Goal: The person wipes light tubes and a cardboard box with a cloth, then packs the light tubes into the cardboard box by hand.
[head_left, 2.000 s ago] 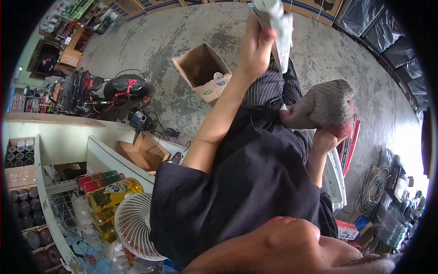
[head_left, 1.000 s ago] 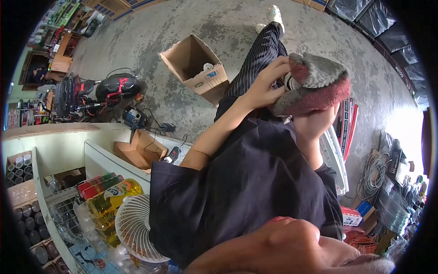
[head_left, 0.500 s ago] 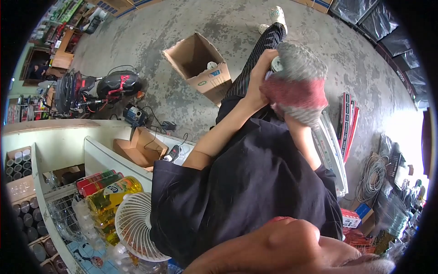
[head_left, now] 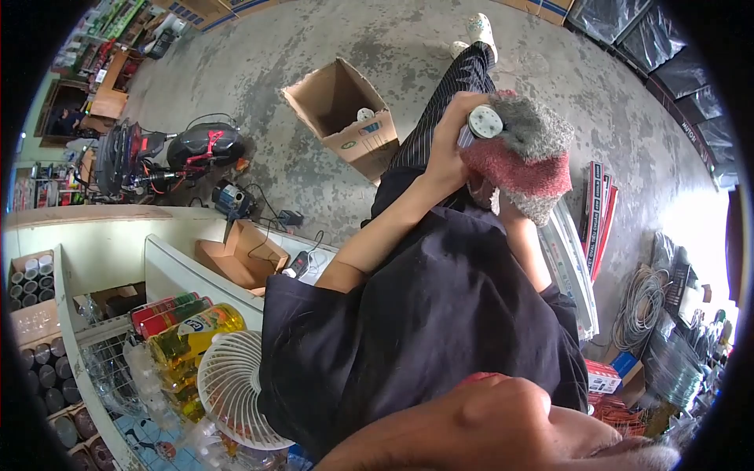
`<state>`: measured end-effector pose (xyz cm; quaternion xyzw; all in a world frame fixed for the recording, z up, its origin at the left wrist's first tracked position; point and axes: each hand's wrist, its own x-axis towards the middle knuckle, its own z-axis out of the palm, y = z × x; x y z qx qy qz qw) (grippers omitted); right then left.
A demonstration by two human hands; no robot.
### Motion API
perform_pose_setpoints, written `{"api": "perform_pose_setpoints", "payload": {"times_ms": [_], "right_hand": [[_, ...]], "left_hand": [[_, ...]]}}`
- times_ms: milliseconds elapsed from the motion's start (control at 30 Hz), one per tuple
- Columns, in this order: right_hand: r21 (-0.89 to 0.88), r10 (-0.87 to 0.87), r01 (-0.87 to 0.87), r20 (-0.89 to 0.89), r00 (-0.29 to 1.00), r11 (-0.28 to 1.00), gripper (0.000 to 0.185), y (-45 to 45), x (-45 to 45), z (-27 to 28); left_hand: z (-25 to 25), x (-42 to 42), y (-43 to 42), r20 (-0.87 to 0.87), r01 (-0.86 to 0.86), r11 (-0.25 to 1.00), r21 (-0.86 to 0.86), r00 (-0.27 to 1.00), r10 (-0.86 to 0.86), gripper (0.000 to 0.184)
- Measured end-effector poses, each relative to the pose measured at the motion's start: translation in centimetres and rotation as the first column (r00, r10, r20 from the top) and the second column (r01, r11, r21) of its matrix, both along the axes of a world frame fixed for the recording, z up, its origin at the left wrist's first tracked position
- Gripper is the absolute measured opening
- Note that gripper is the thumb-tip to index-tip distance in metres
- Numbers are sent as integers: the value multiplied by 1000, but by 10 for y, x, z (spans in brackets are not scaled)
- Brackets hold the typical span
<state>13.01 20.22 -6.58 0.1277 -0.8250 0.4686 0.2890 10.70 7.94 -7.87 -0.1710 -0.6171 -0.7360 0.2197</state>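
My left hand point(head_left: 449, 145) is closed around a cylinder with a white round end dotted with small dark holes point(head_left: 485, 122); most of its body is hidden by the fingers and the cloth. A fuzzy grey and red cloth point(head_left: 528, 161) lies against the cylinder, draped over my right hand, whose fingers are hidden beneath it. Only the right forearm point(head_left: 525, 243) shows below the cloth. Just beyond my left forearm stands an open cardboard box point(head_left: 365, 149), with a similar white round end point(head_left: 364, 115) visible inside.
On the left, a white counter point(head_left: 102, 228) holds bottles of yellow liquid point(head_left: 196, 334) and a white fan point(head_left: 236, 385). A motorbike point(head_left: 169, 153) stands beyond it. Long red and black boxes point(head_left: 597, 216) and coiled cable point(head_left: 640, 306) lie on the right.
The cloth has shifted slightly right and changed its folds, uncovering more of the cylinder's white end. My left hand has moved slightly, still gripping the cylinder.
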Motion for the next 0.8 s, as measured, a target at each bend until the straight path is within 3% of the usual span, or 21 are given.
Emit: {"api": "perform_pose_setpoints", "payload": {"times_ms": [33, 100, 133, 367, 467, 533, 800], "right_hand": [[-15, 5, -4, 7, 1000, 1000, 52, 0, 0, -1], [-35, 5, -5, 20, 1000, 999, 51, -1, 1, 3], [-21, 3, -2, 15, 1000, 1000, 66, -7, 4, 13], [-109, 58, -57, 8, 998, 992, 59, -3, -5, 11], [-166, 86, -84, 5, 996, 983, 56, -1, -2, 9], [-194, 102, -99, 1, 995, 976, 55, 1, -1, 8], [-274, 153, -152, -16, 988, 950, 47, 3, 3, 4]], "left_hand": [[4, 1, -1, -113, -88, 994, -69, 990, 80, 44], [4, 3, -2, -130, -90, 993, -81, 988, 79, 44], [5, 3, -2, -146, -89, 992, -94, 987, 75, 43], [9, 3, -1, -154, -104, 985, -139, 985, 82, 44], [9, 3, -2, -79, -19, 998, -55, 997, 15, 44], [12, 1, -6, -324, -217, 955, -201, 935, 144, 45], [10, 2, -10, -359, -199, 958, -206, 926, 115, 44]]}}
